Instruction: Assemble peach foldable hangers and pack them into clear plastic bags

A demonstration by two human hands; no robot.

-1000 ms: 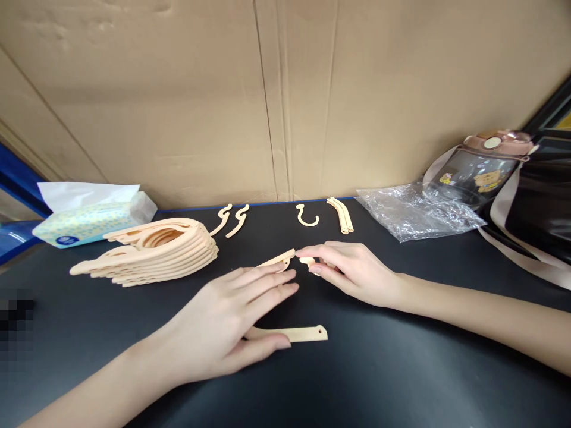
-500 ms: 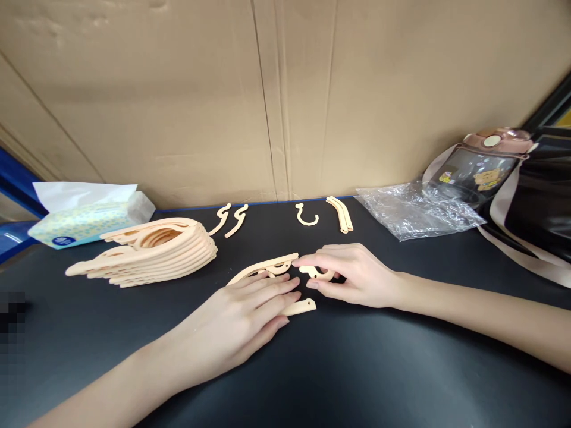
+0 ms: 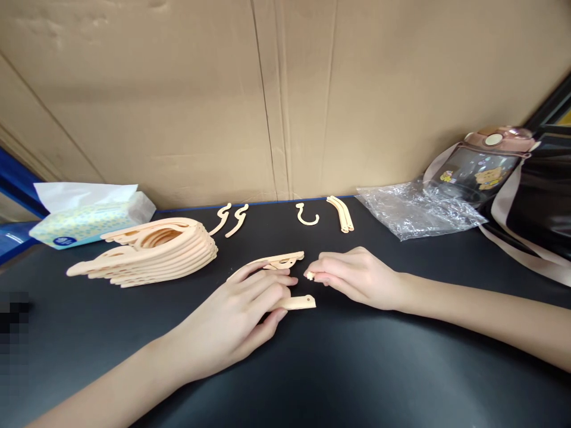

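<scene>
Two hands work at mid-table (image 3: 401, 368). Left hand (image 3: 236, 318) pinches the bar (image 3: 298, 303), which it has drawn in beside the curved arm (image 3: 274, 261) since a second ago. Right hand (image 3: 357, 276) has closed over the hook (image 3: 309, 275), only its tip showing. Parts are now bunched near together. Hanger stack (image 3: 147, 252) lies far left.

Counted on the desk (image 3: 401, 356): one stack of hangers (image 3: 151, 252), three loose hanger parts (image 3: 267, 261), two wavy hooks (image 3: 223, 219), one round hook (image 3: 307, 215), one strip bundle (image 3: 341, 214), one tissue pack (image 3: 84, 223), one plastic bag (image 3: 414, 211), one bottle (image 3: 482, 166).
</scene>
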